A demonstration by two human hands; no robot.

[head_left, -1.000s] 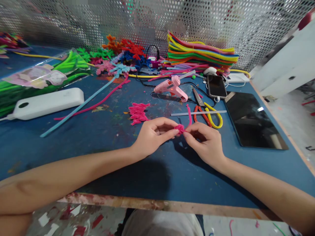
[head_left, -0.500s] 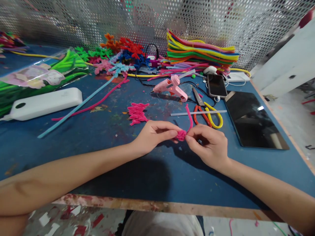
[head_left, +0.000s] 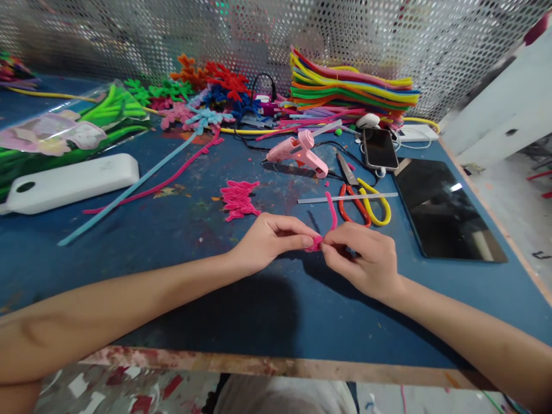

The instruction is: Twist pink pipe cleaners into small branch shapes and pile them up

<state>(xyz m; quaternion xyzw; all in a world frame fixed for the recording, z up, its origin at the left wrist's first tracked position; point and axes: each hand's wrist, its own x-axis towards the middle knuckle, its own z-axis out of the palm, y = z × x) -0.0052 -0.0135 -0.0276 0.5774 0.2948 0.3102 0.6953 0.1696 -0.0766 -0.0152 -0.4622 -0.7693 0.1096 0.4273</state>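
Between my two hands is a pink pipe cleaner (head_left: 331, 210), bunched into a small tight cluster at one end. My left hand (head_left: 276, 241) pinches that cluster between thumb and fingers. At its right side the fingertips of my right hand (head_left: 362, 253) are pressed together on the pipe cleaner. Its loose end sticks up beyond my right fingers. Just past my left hand lies a heap of bent pink pipe cleaner pieces (head_left: 240, 200). My fingers partly cover the cluster.
Beyond my hands lie a pink glue gun (head_left: 297, 152), a clear glue stick (head_left: 314, 200) and scissors (head_left: 377, 207). A phone (head_left: 379, 148) and tablet (head_left: 448, 210) are at right, a white power strip (head_left: 73, 183) at left. Bundled pipe cleaners (head_left: 353, 92) lie by the mesh panel (head_left: 172, 34).
My right fingers have closed in against the left fingertips, covering more of the pink cluster. The upright loose end sits slightly lower. The view has shifted a little.
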